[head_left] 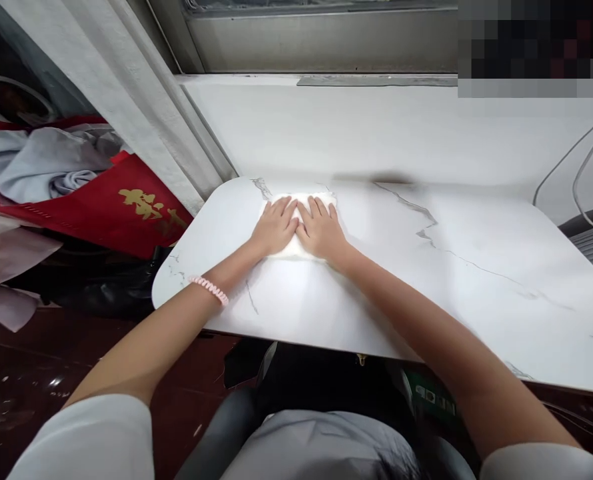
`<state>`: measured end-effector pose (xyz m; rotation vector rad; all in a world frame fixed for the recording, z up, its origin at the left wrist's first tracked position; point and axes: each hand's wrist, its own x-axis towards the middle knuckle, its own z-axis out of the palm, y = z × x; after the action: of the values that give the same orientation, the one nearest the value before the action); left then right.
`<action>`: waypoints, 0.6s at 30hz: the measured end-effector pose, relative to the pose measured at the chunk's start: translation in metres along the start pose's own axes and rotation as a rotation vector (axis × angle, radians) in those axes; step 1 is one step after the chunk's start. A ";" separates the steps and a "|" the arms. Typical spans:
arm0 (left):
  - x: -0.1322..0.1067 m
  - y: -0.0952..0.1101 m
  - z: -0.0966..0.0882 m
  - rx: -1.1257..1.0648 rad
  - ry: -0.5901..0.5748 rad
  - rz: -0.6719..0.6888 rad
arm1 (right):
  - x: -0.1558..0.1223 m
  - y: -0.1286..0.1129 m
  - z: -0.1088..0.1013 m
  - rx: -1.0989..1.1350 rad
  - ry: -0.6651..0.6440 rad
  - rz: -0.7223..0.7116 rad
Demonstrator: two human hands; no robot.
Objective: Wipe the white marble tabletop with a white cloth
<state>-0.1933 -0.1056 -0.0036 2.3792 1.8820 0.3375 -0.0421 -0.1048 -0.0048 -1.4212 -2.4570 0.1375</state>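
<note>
A folded white cloth (pixel 326 200) lies on the white marble-patterned table (pixel 426 280), near its far left corner. My left hand (pixel 275 227) lies flat on the cloth's left half, fingers stretched out and together. My right hand (pixel 320 228) lies flat on its right half, right beside the left, the fingers nearly touching. Both palms press down on the cloth; neither hand grips it. A pink coiled band (pixel 209 289) circles my left wrist.
A white sill (pixel 376 133) runs behind the table below a window. Grey curtains (pixel 126 87) hang at the left. Left of the table, a red bag (pixel 111 210) with gold lettering holds grey clothes (pixel 51 163). Cables (pixel 581 167) run at the far right.
</note>
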 end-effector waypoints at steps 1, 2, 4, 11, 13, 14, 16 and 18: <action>-0.013 0.007 0.001 -0.005 0.010 0.010 | -0.014 -0.003 -0.002 -0.022 0.003 -0.010; -0.026 0.015 0.001 -0.009 0.017 0.020 | -0.029 -0.005 -0.005 -0.046 0.004 -0.013; -0.052 0.033 0.001 -0.013 0.019 0.038 | -0.059 -0.011 -0.010 -0.088 -0.003 -0.008; -0.130 0.103 0.001 -0.049 -0.002 0.080 | -0.158 -0.013 -0.035 -0.133 -0.053 -0.047; -0.137 0.116 0.004 -0.070 -0.005 0.102 | -0.173 -0.007 -0.039 -0.142 -0.041 -0.041; -0.137 0.120 0.005 -0.082 -0.009 0.111 | -0.177 -0.004 -0.040 -0.150 -0.036 -0.033; -0.128 0.124 0.009 -0.104 -0.017 0.125 | -0.176 0.004 -0.042 -0.168 -0.035 -0.005; -0.108 0.123 0.013 -0.114 -0.018 0.138 | -0.165 0.014 -0.043 -0.184 -0.047 0.031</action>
<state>-0.0967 -0.2392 -0.0034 2.4326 1.6484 0.4206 0.0590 -0.2425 -0.0017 -1.5476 -2.5419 -0.0516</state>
